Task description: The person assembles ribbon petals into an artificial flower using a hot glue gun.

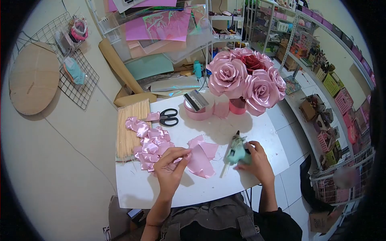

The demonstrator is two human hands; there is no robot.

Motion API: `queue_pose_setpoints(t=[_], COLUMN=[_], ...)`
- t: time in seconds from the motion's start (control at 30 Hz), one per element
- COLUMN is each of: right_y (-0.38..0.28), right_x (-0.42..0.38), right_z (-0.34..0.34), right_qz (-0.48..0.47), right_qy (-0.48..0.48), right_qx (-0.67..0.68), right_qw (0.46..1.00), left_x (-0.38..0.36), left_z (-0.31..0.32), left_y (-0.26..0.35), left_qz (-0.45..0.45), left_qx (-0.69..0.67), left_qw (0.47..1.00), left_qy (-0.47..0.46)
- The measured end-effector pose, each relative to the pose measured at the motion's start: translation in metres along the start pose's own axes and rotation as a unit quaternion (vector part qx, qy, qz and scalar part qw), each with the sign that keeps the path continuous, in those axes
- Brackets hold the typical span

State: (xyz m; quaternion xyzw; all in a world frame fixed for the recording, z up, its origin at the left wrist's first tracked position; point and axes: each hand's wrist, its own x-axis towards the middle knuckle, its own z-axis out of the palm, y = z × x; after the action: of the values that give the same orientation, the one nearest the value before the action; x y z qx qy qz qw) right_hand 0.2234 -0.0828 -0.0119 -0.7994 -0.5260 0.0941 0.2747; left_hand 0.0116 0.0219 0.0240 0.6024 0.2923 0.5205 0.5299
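My left hand [171, 164] pinches the edge of a pink satin ribbon piece [201, 161] between thumb and fingertips, close over the white table [201, 195]. Another pink ribbon piece [210, 150] lies just behind it. On the right, my right hand [259, 162] is closed around a mint-green hot glue gun [238, 154], whose dark nozzle points away from me. A thin pale glue stick [226, 169] shows beside the gun. To the left of my left hand lies a heap of curled pink satin petals [152, 145].
Black-handled scissors [169, 117] and a bundle of thin wooden sticks [128, 128] lie at the back left. Behind are a pink ribbon roll [199, 113] and large satin roses [228, 74]. Shelves with baskets [343, 100] line the right side.
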Motion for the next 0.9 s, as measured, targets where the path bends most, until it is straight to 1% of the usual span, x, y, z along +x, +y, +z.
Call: queue_pose_setpoints(t=[0.07,0.1,0.17,0.2,0.23,0.27,0.3,0.33,0.37,0.4,0.47,0.5,0.57,0.6,0.67,0.7,0.77,0.9], right_y=[0.004,-0.002,-0.021,-0.029,-0.039,-0.05,-0.06,-0.068,-0.071,-0.073,-0.075,-0.076,-0.075,-0.075,-0.074,-0.074,-0.076,-0.079], right_x=[-0.005,-0.006,-0.005,-0.002,0.001,0.004,0.006,0.01,0.012,0.014,0.015,0.015,0.013,0.012,0.012,0.011,0.01,0.009], right_z=[-0.01,-0.019,-0.035,-0.034,-0.031,-0.028,-0.021,-0.013,-0.004,-0.002,0.001,0.001,0.002,0.002,0.005,0.006,0.009,0.009], right_qz=[-0.047,-0.048,-0.119,-0.114,-0.099,-0.083,-0.106,-0.129,-0.105,-0.106,-0.072,-0.071,-0.059,-0.059,-0.05,-0.05,-0.056,-0.046], right_qy=[-0.037,-0.037,0.014,0.015,-0.035,-0.082,-0.08,-0.079,-0.088,-0.087,-0.136,-0.136,-0.146,-0.146,-0.151,-0.151,-0.127,-0.132], right_qx=[0.009,0.008,0.073,0.073,0.249,0.416,0.439,0.461,0.484,0.485,0.499,0.498,0.506,0.505,0.528,0.529,0.524,0.532], right_qw=[0.998,0.998,0.99,0.991,0.963,0.902,0.889,0.874,0.864,0.864,0.853,0.853,0.848,0.848,0.834,0.834,0.841,0.835], left_x=[0.0,-0.001,-0.003,-0.004,-0.005,-0.005,-0.005,-0.005,-0.005,-0.004,-0.004,-0.005,-0.005,-0.005,-0.005,-0.005,-0.006,-0.008], left_z=[0.0,0.0,0.002,0.003,0.004,0.005,0.005,0.006,0.006,0.006,0.007,0.007,0.006,0.006,0.004,0.005,0.007,0.007], left_y=[0.0,0.0,0.0,0.0,0.0,-0.001,-0.001,-0.001,-0.001,-0.001,0.001,0.002,0.003,0.003,0.003,0.004,0.006,0.003], left_qz=[0.027,0.028,0.02,0.018,0.044,0.071,0.073,0.087,0.101,0.101,0.093,0.092,0.054,0.054,0.017,0.017,-0.022,-0.046], left_qx=[0.025,0.025,0.052,0.051,0.09,0.129,0.129,0.128,0.126,0.127,0.11,0.109,0.08,0.08,0.001,0.001,0.023,0.025], left_qw=[0.999,0.999,0.996,0.996,0.99,0.982,0.981,0.977,0.973,0.973,0.976,0.976,0.982,0.982,0.984,0.984,0.988,0.992], left_qy=[-0.036,-0.036,-0.069,-0.073,-0.096,-0.118,-0.121,-0.144,-0.165,-0.165,-0.163,-0.163,-0.163,-0.163,-0.177,-0.177,-0.152,-0.118])
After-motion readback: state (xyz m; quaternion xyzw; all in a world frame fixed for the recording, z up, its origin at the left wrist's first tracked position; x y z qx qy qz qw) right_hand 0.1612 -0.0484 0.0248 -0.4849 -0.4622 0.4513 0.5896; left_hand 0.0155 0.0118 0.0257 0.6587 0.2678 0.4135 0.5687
